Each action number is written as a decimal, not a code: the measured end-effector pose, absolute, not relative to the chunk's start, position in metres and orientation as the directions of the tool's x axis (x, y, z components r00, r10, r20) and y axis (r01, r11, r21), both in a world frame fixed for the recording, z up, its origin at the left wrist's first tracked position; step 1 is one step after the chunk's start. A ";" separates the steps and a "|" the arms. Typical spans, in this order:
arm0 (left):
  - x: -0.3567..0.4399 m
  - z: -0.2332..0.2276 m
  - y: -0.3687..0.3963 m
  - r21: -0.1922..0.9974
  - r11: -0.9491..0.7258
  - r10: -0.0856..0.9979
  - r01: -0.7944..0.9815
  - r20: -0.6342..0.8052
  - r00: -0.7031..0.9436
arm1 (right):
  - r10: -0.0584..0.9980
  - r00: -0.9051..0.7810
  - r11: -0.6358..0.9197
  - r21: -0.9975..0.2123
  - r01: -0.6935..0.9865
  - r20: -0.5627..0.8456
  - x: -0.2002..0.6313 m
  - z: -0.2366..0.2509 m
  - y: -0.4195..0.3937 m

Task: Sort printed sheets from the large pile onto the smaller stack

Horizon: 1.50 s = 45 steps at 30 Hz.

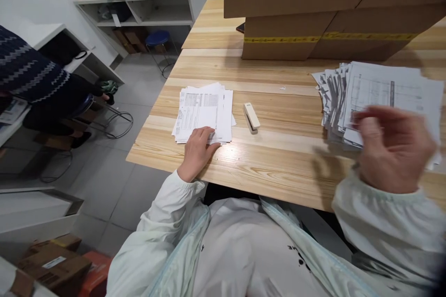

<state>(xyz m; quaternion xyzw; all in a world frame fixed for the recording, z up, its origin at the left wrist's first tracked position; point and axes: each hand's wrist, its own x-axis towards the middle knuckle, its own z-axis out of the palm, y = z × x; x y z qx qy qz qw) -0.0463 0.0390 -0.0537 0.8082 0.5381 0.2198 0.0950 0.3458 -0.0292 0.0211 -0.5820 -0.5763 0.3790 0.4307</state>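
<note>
step: sorting sheets, judged mid-way | left hand (pixel 197 151) flat, pressing small paper stack (pixel 204 113) on tabletop (pixel 278 158) | right hand (pixel 392 148) blurred, fingers loosely curled, grip unclear, over fanned pile (pixel 379 90) | stapler (pixel 251 117) between | next: likely a clean single-sheet pinch

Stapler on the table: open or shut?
Shut. The stapler lies flat on the table, its top arm down against the base, untouched by either hand.

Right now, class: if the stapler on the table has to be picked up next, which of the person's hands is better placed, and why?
Probably the left. The left hand rests flat on the small paper stack, just beside the stapler. The right hand is raised and blurred over the fanned pile, farther from it.
</note>
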 end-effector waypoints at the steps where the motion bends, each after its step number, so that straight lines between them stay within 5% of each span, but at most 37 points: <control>1: -0.046 -0.054 0.041 0.385 -0.395 0.915 0.834 0.251 0.317 | 0.992 0.108 0.045 -0.978 0.203 0.068 0.315 0.023 -0.026; 3: -0.046 -0.055 0.044 0.371 -0.370 0.923 0.852 0.247 0.294 | 0.979 -0.164 -0.142 -0.983 -0.114 -0.122 0.251 0.020 -0.010; 5: -0.046 -0.056 0.046 0.366 -0.348 0.931 0.863 0.242 0.273 | 0.887 -0.355 -0.383 -0.901 -0.204 -0.296 0.198 0.013 0.015; 10: -0.048 -0.059 0.049 0.434 -0.347 0.935 0.832 0.234 0.267 | 0.810 -0.189 -0.586 -0.776 -0.233 -0.555 0.144 -0.006 0.066; 18: -0.047 -0.059 0.054 0.495 -0.322 0.939 0.807 0.278 0.204 | 0.846 -0.249 -0.531 -0.783 -0.322 -0.472 0.128 -0.014 0.074; 26: -0.053 -0.053 0.059 0.766 -0.049 0.926 0.641 0.275 -0.258 | 0.872 -0.088 -0.486 -0.832 -0.268 -0.482 0.132 -0.021 0.082; 32: -0.058 -0.059 0.058 0.676 -0.228 0.905 0.701 0.412 -0.103 | 0.856 -0.129 -0.516 -0.819 -0.251 -0.500 0.136 -0.021 0.086; 38: -0.056 -0.058 0.054 0.658 -0.222 0.965 0.719 0.256 0.063 | 0.849 -0.156 -0.526 -0.775 -0.350 -0.506 0.131 -0.017 0.086; 45: -0.057 -0.065 0.057 0.693 -0.230 0.961 0.683 0.272 0.047 | 0.864 -0.211 -0.502 -0.754 -0.425 -0.457 0.131 -0.013 0.087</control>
